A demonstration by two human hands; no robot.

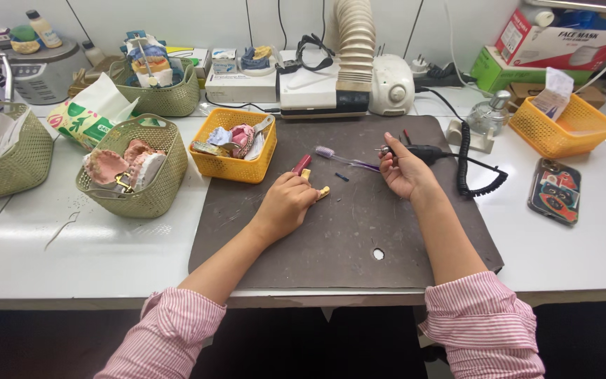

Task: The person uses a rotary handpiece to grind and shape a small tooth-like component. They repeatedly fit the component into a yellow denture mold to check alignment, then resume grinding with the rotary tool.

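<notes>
Here the person is sitting at a white bench with both forearms resting on a dark work mat (317, 238), which is taking the wear instead of the tabletop. The left hand (285, 205) is curling down over a small yellowish piece (323, 191), pinching it so only its tip is peeking out past the fingers; a small red tool (301, 164) is lying just beyond the knuckles, within easy reach. The right hand (402, 170) is closing around a black rotary handpiece (419, 151), its metal tip pointing left toward the other hand, while its coiled cord (466, 165) is trailing off to the right, out of the way. A toothbrush (345, 158) is lying on the mat between the two hands. To the left, a green basket (150, 195) is holding pink dental casts and an orange basket (233, 168) is keeping more pieces sorted nearby. A phone (555, 191) is lying apart on the right, and a ribbed extraction hose (354, 42) is hanging over the mat's far edge, presumably for dust.
</notes>
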